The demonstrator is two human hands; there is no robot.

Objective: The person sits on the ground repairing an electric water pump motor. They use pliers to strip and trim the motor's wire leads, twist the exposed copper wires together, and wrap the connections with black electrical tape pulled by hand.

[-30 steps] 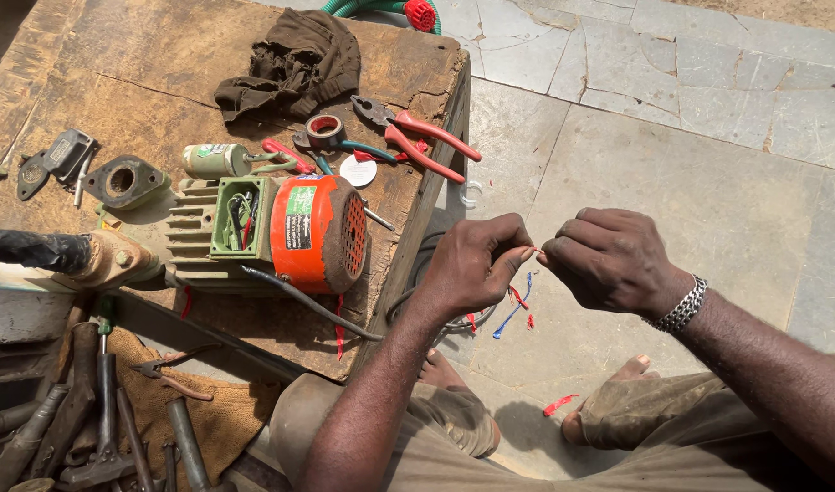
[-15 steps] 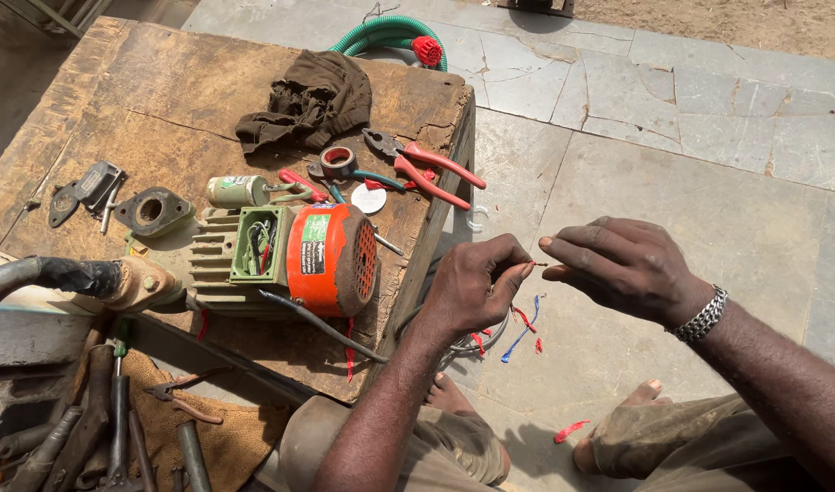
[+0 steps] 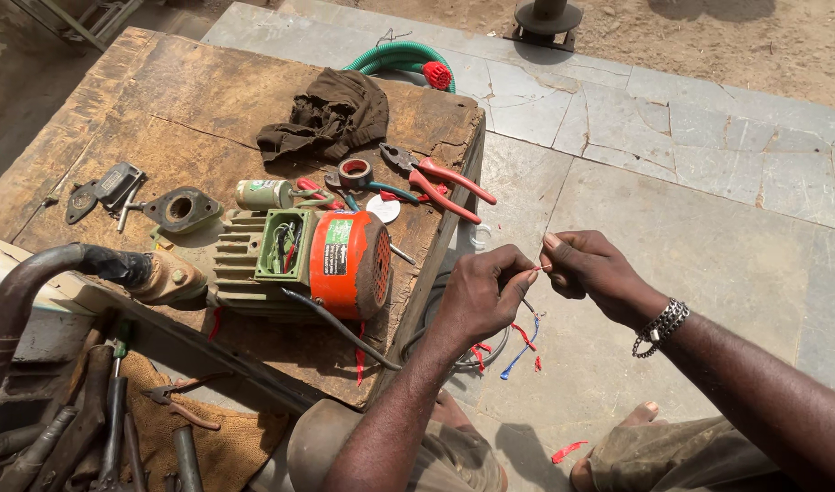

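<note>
Far left, near edge: a dark curved pipe [image 3: 35, 292] runs across the corner, with a heap of worn hand tools [image 3: 89, 428] on burlap below it. On the wooden counter [image 3: 189, 91], left part: a flat metal bracket [image 3: 107, 187] and a round flange plate [image 3: 182, 210] lie close together. Toward the middle sits the electric motor [image 3: 299, 264], green finned body, orange end cap facing right, terminal box open on top; a black cable [image 3: 340, 330] leaves its near side and drops over the counter edge. Behind it: a small cylindrical capacitor [image 3: 262, 194], a roll of tape [image 3: 354, 171], red-handled pliers [image 3: 440, 180], and farther back a crumpled brown rag [image 3: 331, 114]. A green hose [image 3: 399, 56] curls beyond the counter's far edge. Right of the counter, over the stone floor [image 3: 709, 200], your left hand [image 3: 479, 296] and right hand [image 3: 595, 269] meet, fingertips nearly touching. Each grip is a narrow pinch, both closed on the same thin red wire [image 3: 537, 268] stretched short between them. More red and blue wire ends [image 3: 519, 351] hang just below your left hand. A metal bracelet [image 3: 659, 325] sits on your right wrist. Red scraps [image 3: 568, 451] lie on the floor near your foot.
</note>
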